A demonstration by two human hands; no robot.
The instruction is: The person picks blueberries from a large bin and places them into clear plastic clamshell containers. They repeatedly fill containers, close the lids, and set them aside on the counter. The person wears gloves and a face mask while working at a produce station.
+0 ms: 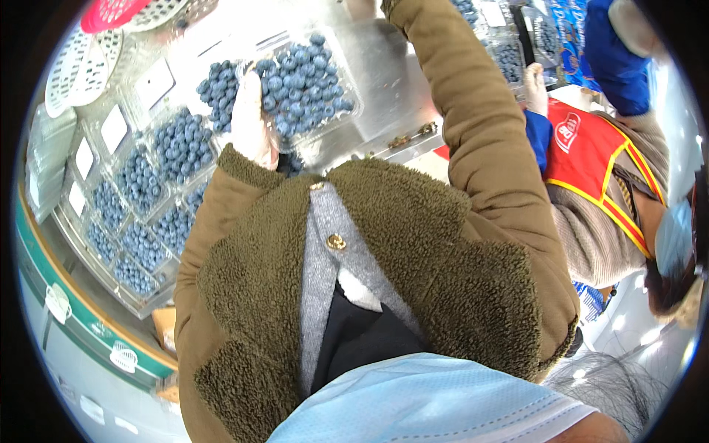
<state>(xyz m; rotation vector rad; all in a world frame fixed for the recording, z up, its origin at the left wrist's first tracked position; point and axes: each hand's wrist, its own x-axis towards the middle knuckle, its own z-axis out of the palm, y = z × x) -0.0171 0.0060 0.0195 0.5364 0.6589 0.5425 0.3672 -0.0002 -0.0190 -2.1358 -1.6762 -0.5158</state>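
Note:
A clear plastic box heaped with blueberries (306,88) stands tilted over the metal counter in front of me. My left hand (252,122) grips its left wall, fingers closed, the thumb lying up along the side. Close to that hand, to its left, more blueberries (219,92) fill another clear box. My right arm reaches far forward across the counter. Only a pale, blurred bit of my right hand (362,9) shows at the top edge, so its fingers and anything in them are hidden.
Rows of open clear boxes of blueberries (140,177) cover the left side. White perforated baskets (85,70) and a red one (114,13) stand at the far left. On my right is a co-worker in a red vest (583,140), one hand (535,88) near more blueberry boxes (508,60).

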